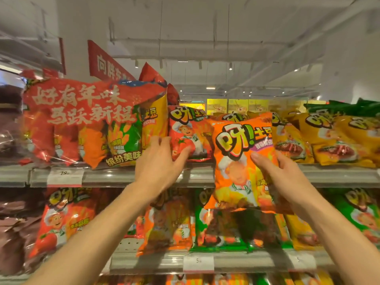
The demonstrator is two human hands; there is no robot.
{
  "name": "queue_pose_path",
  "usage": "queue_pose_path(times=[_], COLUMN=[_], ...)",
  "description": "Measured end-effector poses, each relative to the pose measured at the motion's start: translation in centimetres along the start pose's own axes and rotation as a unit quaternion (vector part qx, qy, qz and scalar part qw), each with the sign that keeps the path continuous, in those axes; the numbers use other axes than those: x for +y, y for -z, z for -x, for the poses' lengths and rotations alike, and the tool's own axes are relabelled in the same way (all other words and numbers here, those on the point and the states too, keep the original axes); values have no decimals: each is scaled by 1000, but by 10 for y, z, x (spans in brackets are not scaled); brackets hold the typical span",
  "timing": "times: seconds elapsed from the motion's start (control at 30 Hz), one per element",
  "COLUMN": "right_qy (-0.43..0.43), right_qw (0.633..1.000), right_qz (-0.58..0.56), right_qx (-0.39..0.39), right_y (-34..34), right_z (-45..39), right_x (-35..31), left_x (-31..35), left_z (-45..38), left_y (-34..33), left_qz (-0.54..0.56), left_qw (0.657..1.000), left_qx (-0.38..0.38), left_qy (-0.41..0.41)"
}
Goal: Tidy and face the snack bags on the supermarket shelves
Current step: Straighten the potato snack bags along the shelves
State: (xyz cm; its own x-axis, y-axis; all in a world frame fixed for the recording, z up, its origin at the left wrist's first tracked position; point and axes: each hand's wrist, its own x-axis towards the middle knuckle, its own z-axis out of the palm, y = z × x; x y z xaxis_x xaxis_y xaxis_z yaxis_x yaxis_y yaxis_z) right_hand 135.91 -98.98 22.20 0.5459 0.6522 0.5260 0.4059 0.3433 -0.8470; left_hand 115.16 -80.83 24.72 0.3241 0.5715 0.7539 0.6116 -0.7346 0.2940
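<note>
**While one bag hangs off the shelf: mid-facing**

Right hand, fingers clamped on glossy orange plastic chip bag, held before upper shelf. Left hand, fingers spread, pressing red tomato-print foil bag. Next, probably: slotting orange bag upright into the gap, label outward.

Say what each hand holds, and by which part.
Right hand grips the orange bag by its right edge. Left hand holds nothing; its fingers touch the red bag.

Glossy orange foil snack bag with cartoon chef print, upright and facing forward, in front of the upper shelf edge. Red tomato-print foil bag stands upright on that shelf, just left of it.
</note>
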Motion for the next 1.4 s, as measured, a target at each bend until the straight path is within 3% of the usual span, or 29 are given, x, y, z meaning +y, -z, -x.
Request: queue_pose_path(times=[0.1,0.2,0.43,0.73,1.0,1.23,1.4], right_qy=[-8,-25,-29,-39,-44,-45,-48], right_qw=[1000,999,999,997,996,996,995], right_qz=[-11,-28,-38,-64,-77,-81,-89], right_qx=[14,5,-2,-7,-6,-3,5], right_y=[2,3,6,3,2,-4,-5], right_z=[-10,-14,-18,-22,-22,-20,-16], right_x=[-2,-2,4,9,13,11,9], left_x=[8,11,15,25,22,21,16], left_z=[-9,-14,-21,-32,-31,-33,-24], left_y=[-8,-13,-14,-15,-11,-16,-13], left_qz=[-93,-93,60,278,322,383,404], left_qw=[995,995,998,960,946,920,912], left_qx=[-15,-13,-11,-4,37,42,49], left_qy=[-19,-33,-25,39,-3,63,59])
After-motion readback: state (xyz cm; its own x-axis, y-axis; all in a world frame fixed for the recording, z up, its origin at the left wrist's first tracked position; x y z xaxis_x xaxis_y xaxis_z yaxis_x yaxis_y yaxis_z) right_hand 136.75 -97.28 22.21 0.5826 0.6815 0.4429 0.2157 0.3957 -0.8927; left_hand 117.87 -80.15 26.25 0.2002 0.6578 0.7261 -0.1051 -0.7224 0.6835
